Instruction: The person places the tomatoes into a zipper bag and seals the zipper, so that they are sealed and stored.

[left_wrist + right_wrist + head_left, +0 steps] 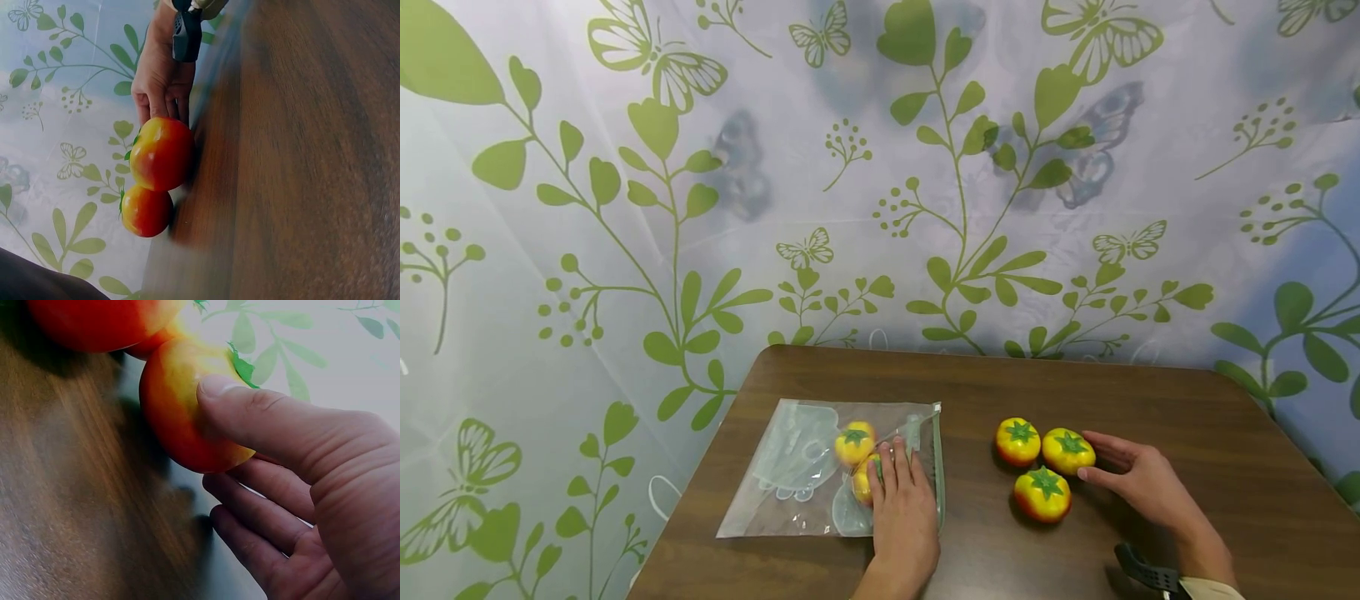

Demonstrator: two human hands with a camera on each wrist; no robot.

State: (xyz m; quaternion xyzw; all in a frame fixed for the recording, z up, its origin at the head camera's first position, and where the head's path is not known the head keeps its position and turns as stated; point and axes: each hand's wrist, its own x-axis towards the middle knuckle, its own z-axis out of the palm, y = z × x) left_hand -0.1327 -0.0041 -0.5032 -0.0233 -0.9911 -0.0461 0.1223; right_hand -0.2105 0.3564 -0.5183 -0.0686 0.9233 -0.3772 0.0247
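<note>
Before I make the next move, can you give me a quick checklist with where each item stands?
1. Right hand on the rightmost loose fruit: ok, thumb and fingers are at its sides.
2. Grip firm enough to lift: cannot tell.
3. That fruit clear of its neighbours: not ok, the front fruit and left loose fruit sit close by.
4. Left hand on the clear bag: ok, it lies over it with fingers extended.
5. Bag mouth open: cannot tell, the green strip looks flat from here.
</note>
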